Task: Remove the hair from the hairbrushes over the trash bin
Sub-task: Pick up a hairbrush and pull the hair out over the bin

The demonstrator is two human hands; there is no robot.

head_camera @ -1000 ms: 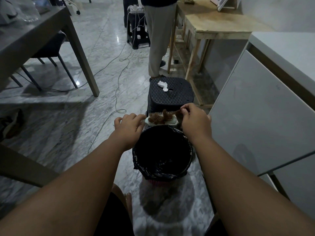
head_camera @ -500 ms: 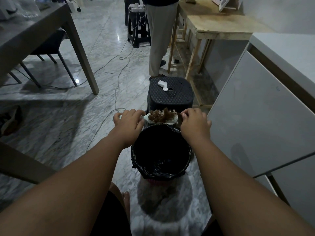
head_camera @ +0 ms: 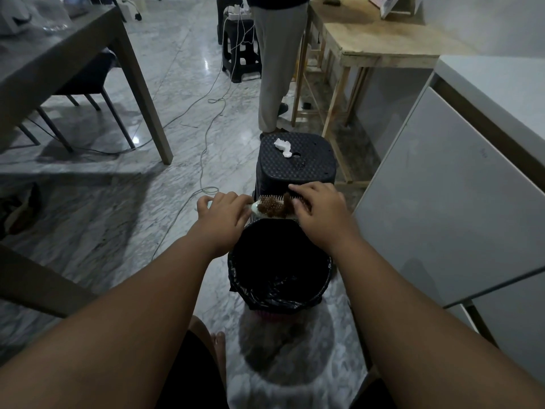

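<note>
A white hairbrush (head_camera: 259, 210) with brown hair (head_camera: 274, 206) matted in its bristles is held level above the far rim of the trash bin (head_camera: 236, 273), which is lined with a black bag. My left hand (head_camera: 222, 215) grips the brush's handle end. My right hand (head_camera: 318, 212) lies over the brush's right end, its fingers curled onto the bristles and the brown hair there. That end of the brush is hidden under the hand.
A black plastic stool (head_camera: 296, 163) with a crumpled white tissue (head_camera: 283, 147) stands just beyond the bin. A person (head_camera: 278, 63) stands behind it by a wooden table (head_camera: 380, 36). A white cabinet (head_camera: 442, 196) is close on the right, a grey table (head_camera: 59, 63) on the left, and cables (head_camera: 206, 134) cross the floor.
My right hand has moved left from the brush's tip onto the bristles and now covers the right end. The left hand and brush have hardly shifted.
</note>
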